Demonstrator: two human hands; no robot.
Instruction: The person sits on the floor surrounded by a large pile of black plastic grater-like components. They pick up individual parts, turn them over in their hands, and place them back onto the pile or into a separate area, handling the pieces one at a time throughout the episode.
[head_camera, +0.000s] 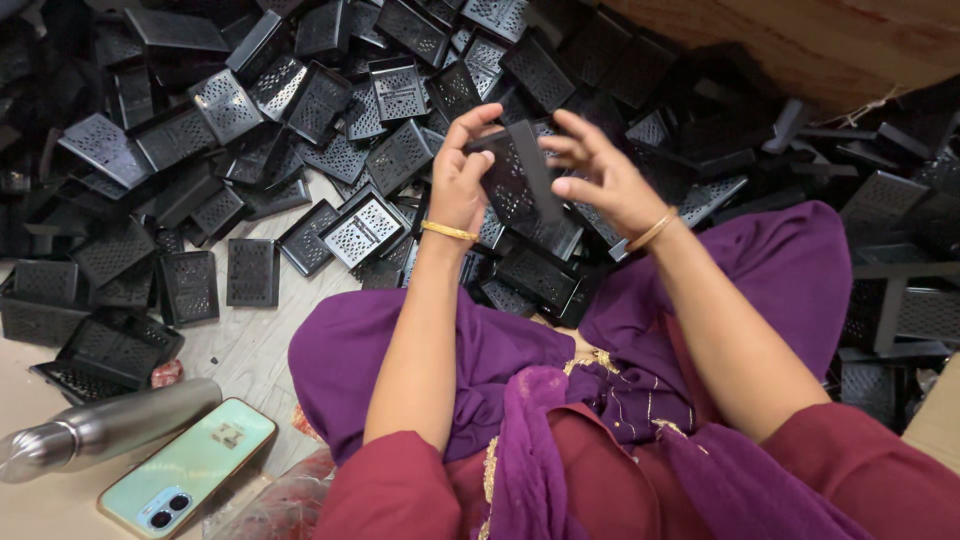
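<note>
My left hand (460, 175) and my right hand (598, 172) hold one black perforated plastic tray (520, 175) between them, raised above the pile. The left fingers curl over its left edge. The right fingers pinch its right side. A gold bangle sits on each wrist. Under and around the hands lies a large heap of the same black perforated trays (330, 110). My lap is covered in purple cloth (480, 350).
A steel bottle (110, 425) lies on the floor at lower left next to a pale green phone (190, 465). Stacked black trays (890, 250) sit at the right. A brown wooden surface (800, 40) is at upper right.
</note>
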